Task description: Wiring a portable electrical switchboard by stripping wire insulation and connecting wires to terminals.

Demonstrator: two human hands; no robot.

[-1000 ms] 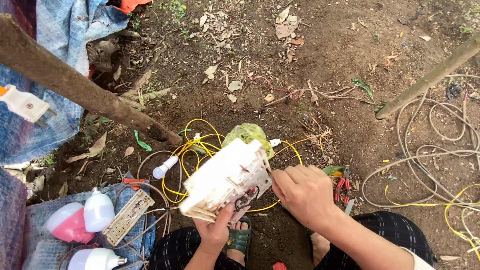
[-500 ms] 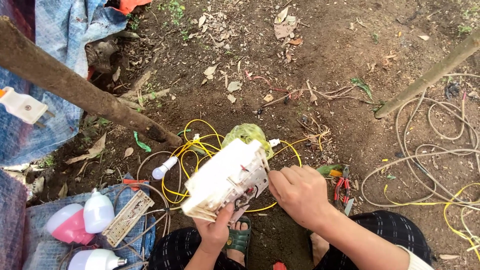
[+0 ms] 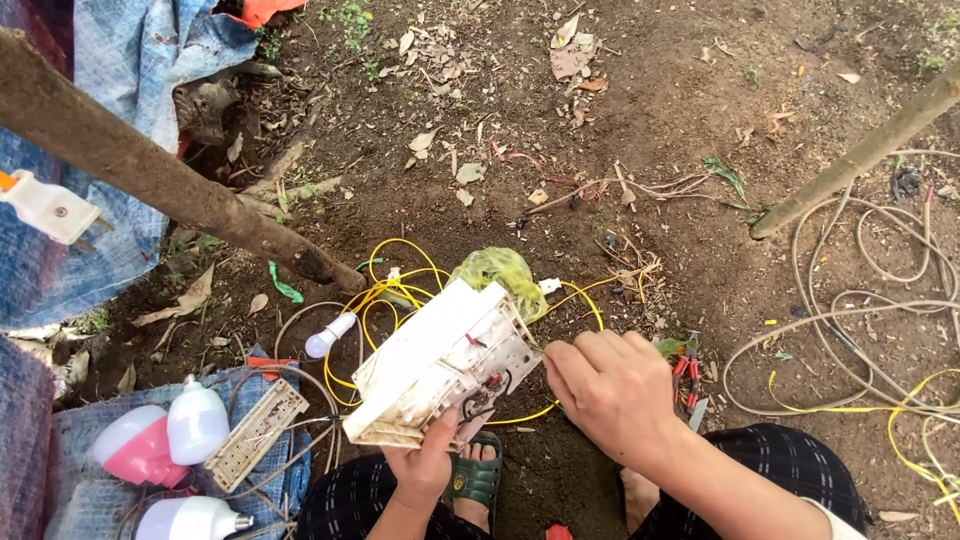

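Brown dirt ground (image 3: pixel 620 90), dry leaves (image 3: pixel 470 172), tangled wires (image 3: pixel 880 330)

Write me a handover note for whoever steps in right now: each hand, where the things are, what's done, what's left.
Left hand: grip from below on the white box, its open wired side turned to the right.
Right hand: fingers closed at the box's right edge, on the wiring; what they pinch is hidden.
Nearby: yellow wire loops on the dirt behind the box, small bulb to its left, red-handled pliers on the ground by the right hand.
Done: box lifted, wires exposed.
Left: wiring inside looks unfinished; box not closed.
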